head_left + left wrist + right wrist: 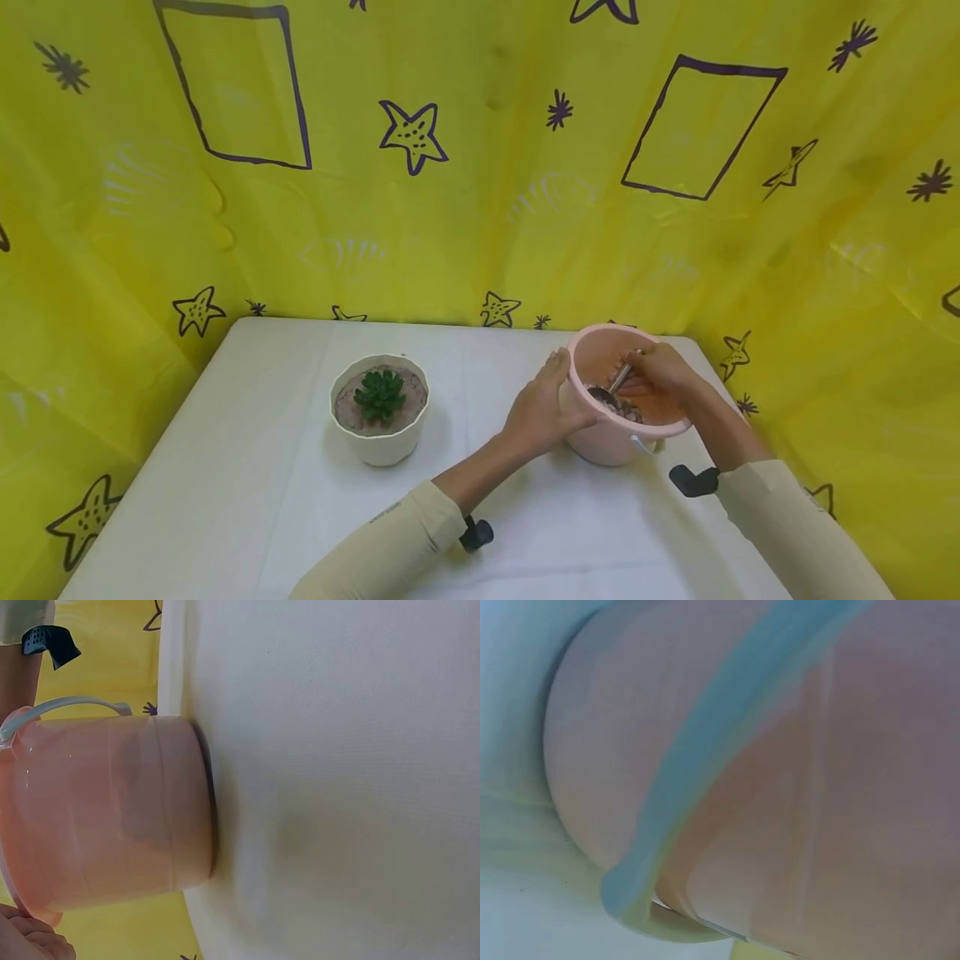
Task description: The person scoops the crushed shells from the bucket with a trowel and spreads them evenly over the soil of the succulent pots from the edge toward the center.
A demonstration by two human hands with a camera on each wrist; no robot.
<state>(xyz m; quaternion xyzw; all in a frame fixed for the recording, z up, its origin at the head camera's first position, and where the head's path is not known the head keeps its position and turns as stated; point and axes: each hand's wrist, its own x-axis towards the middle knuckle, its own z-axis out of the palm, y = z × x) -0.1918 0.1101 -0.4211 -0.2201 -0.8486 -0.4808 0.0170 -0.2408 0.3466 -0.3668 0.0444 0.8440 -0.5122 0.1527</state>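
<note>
A pink bucket [603, 448] stands at the right of the white table, its mouth toward the head camera. My left hand [542, 408] holds it at the left side, thumb low on the front and fingers up by the rim. Inside the bucket, my right hand [663, 368] grips the metal handle of a spoon [621, 379]. The spoon's bowl lies among small, mottled, pebble-like pieces [628, 411] at the bottom. The bucket's pale bail handle [697, 750] hangs down across its outer wall in the right wrist view; the right fingers are partly hidden by the spoon and rim.
Left of the bucket, a green succulent [379, 396] sits in greyish-brown soil in a white scalloped pot [384, 451]. The white table [285, 517] meets a yellow curtain [465, 217] with dark drawn stars at its back and sides.
</note>
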